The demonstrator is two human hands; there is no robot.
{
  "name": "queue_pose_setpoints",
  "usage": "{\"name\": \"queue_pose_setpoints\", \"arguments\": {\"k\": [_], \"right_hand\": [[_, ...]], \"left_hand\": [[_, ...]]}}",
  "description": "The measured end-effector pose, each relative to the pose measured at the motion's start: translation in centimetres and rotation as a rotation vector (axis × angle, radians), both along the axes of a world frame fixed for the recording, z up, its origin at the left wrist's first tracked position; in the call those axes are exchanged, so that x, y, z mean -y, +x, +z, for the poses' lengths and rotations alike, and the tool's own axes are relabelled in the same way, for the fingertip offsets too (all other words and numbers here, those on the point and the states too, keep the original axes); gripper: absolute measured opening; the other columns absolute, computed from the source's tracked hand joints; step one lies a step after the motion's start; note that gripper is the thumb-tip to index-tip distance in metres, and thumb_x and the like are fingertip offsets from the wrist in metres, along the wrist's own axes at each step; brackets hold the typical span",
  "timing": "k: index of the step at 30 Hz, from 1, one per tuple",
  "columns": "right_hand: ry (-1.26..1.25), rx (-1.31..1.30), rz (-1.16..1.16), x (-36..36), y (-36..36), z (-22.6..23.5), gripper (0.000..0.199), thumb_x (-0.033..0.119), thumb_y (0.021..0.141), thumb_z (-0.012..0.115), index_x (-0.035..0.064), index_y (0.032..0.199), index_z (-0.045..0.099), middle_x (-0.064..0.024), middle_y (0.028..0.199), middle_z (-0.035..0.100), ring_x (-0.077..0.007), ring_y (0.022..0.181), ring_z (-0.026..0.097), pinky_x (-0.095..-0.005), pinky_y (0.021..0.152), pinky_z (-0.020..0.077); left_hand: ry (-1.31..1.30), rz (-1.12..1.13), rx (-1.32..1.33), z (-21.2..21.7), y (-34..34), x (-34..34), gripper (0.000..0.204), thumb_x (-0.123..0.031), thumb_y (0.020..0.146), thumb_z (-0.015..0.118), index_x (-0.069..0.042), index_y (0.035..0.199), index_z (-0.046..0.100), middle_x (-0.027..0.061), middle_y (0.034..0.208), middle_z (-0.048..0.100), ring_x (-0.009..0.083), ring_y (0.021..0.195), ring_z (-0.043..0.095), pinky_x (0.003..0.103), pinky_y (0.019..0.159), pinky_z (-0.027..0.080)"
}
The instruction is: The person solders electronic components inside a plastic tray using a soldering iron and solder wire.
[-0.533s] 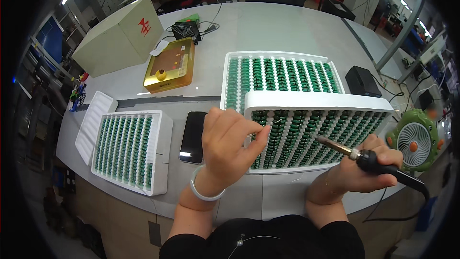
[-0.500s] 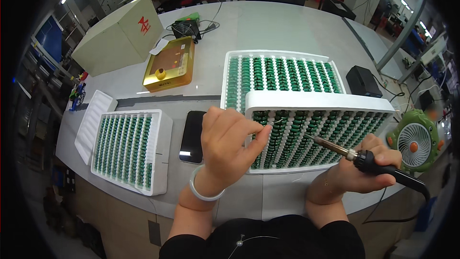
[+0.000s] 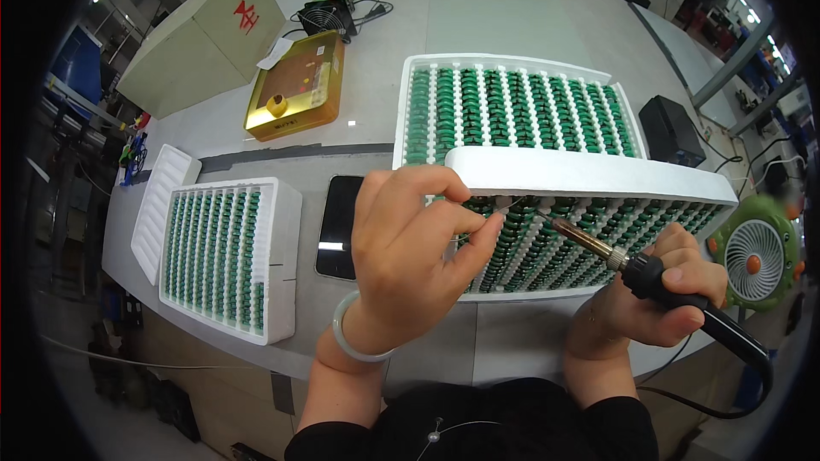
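My left hand [image 3: 418,248] is closed in a pinch, thumb against forefinger, on a thin silvery solder wire [image 3: 513,203]. In my right hand [image 3: 662,290] is a soldering iron [image 3: 642,277] with a black handle, its tip pointing up and left. Both the wire's end and the iron's tip are at the upper rows of green wound coils [image 3: 589,243] in a white foam tray [image 3: 589,172]. That tray stands tilted, facing me, and leans over a second foam tray [image 3: 408,77] of similar coils lying behind it. Whether the tip touches a coil I cannot tell.
Left of my left hand lie a dark phone [image 3: 339,230], another coil-filled foam tray [image 3: 282,260] and a ridged foam piece [image 3: 161,213]. Farther back are a yellow box [image 3: 295,124], a small black fan [image 3: 325,17] and a large cream box [image 3: 205,43]. A green fan [image 3: 752,260] and black box [image 3: 672,132] stand right.
The view has shifted slightly, moving the bench in the picture. The solder wire and the iron's tip are closer together, near the tilted tray's upper edge. Both hands keep their holds.
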State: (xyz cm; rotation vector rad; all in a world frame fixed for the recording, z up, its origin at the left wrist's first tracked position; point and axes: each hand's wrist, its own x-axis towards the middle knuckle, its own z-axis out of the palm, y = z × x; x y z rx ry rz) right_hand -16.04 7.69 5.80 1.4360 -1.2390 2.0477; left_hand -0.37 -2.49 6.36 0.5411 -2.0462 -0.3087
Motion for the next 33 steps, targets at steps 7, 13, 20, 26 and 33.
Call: {"name": "queue_pose_setpoints", "arguments": {"k": [7,13,20,26,33], "right_hand": [[0.037,-0.038,0.017,0.48,-0.11,-0.44,0.048,0.057,0.081,0.044,0.0094,0.075,0.043,0.0029,0.046,0.033,-0.0082,0.04,0.028,-0.0233,0.042,0.0217],[0.06,-0.023,0.022,0.64,-0.24,-0.66,0.049,0.058,0.08,0.045,0.009,0.075,0.043,0.0029,0.047,0.034,-0.0084,0.04,0.028,-0.0235,0.043,0.0227],[0.071,-0.015,0.063,0.92,-0.3,-0.91,0.051,0.06,0.078,0.045,0.0087,0.076,0.044,0.0029,0.048,0.034,-0.0089,0.043,0.03,-0.0235,0.044,0.0234],[0.078,-0.014,0.071,0.84,-0.56,-0.83,0.052,0.06,0.077,0.045,0.0083,0.075,0.045,0.0029,0.048,0.034,-0.0089,0.043,0.03,-0.0237,0.044,0.0233],[0.061,-0.015,0.082,0.9,-0.61,-0.76,0.052,0.06,0.077,0.046,0.008,0.074,0.047,0.003,0.047,0.035,-0.0087,0.043,0.031,-0.0237,0.044,0.0234]], "left_hand": [[-0.001,0.02,-0.017,-0.31,-0.02,0.24,0.017,-0.001,0.055,0.072,-0.008,0.06,0.057,0.0038,0.077,0.052,0.0154,0.07,0.046,0.026,0.059,0.036],[-0.004,0.032,-0.001,-0.36,0.02,0.19,0.018,-0.001,0.055,0.072,-0.008,0.061,0.057,0.0034,0.076,0.051,0.0155,0.07,0.046,0.026,0.059,0.036],[-0.042,0.004,-0.048,-0.74,-0.08,0.6,0.019,-0.006,0.058,0.072,-0.01,0.062,0.055,0.0019,0.077,0.051,0.0173,0.065,0.042,0.027,0.057,0.033],[-0.007,0.004,-0.052,-0.85,-0.25,0.48,0.018,-0.006,0.058,0.072,-0.01,0.063,0.056,0.0016,0.077,0.051,0.0167,0.064,0.041,0.027,0.057,0.033],[0.0,0.024,0.008,-0.58,-0.09,0.27,0.019,0.0,0.055,0.072,-0.007,0.063,0.057,0.0033,0.078,0.049,0.0145,0.071,0.046,0.025,0.061,0.037]]}}
